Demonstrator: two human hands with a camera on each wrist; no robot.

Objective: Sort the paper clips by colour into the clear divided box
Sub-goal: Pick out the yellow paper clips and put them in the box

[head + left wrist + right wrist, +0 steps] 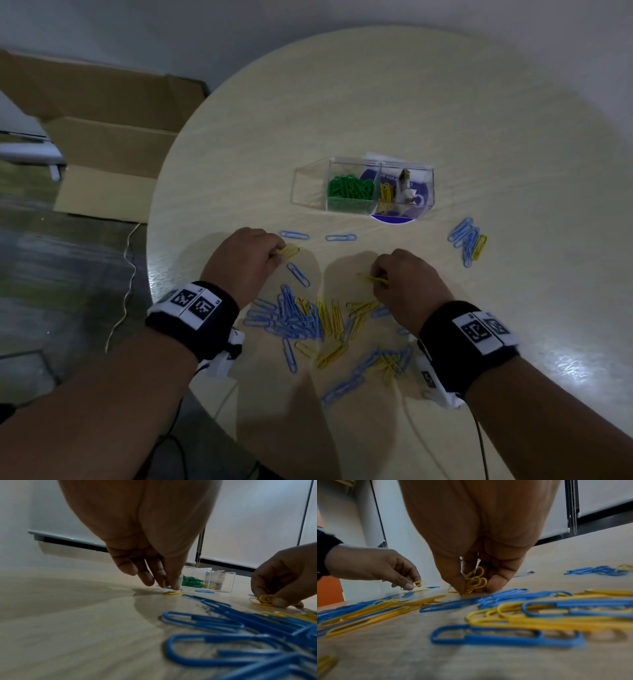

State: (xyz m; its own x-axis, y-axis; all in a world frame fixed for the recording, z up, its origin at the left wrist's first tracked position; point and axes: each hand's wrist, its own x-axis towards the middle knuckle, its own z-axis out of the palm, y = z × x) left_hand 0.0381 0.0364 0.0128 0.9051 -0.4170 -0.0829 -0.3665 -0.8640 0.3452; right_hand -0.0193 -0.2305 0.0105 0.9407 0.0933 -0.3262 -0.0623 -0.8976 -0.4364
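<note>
My left hand (245, 253) is pinching a yellow clip (165, 583) between thumb and fingertips, low over the table (428, 113), with another yellow clip (290, 251) lying flat just under the fingertips, left of centre in the head view. My right hand (406, 277) is gripping a small bunch of yellow clips (476, 580), fingers curled round them and touching the table, right of centre.

The mixed pile of blue and yellow clips (308, 318) is lying between and below both wrists. A smaller cluster, mostly blue (467, 240), is sitting at the right edge of mid-frame, well apart from the pile.

The clear divided box (380, 186) is standing above my hands, centre frame. Green clips (349, 190) are filling its left compartment; a few yellow ones (386, 197) are in the next compartment to the right.

A cardboard box (113, 147) is showing at upper left, off the table.
</note>
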